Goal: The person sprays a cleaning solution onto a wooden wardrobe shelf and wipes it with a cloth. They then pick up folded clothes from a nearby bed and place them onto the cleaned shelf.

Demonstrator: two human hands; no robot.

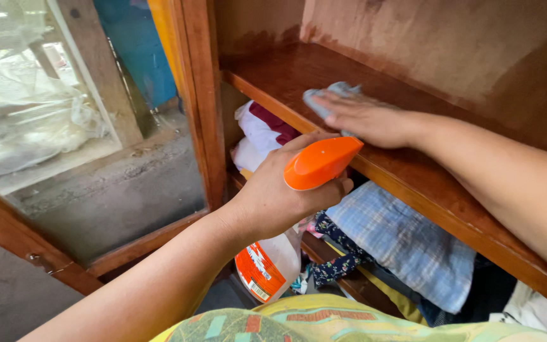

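The left forearm rises from the lower left, its wrist bent and the left hand [280, 193] curled in a closed grip, thumb on top and fingers wrapped beneath. The right arm reaches in from the right edge, nearly straight, with the right hand [365, 117] pressed flat, palm down, fingers extended together.

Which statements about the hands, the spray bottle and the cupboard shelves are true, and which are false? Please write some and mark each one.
1. The left hand grips a spray bottle with an orange trigger head. True.
2. The right hand presses a pale blue-grey cloth on the brown wooden shelf. True.
3. The cloth lies on the lower shelf. False: it lies on the upper one.
4. The lower shelf is bare. False: folded clothes, including a blue checked fabric, fill it.
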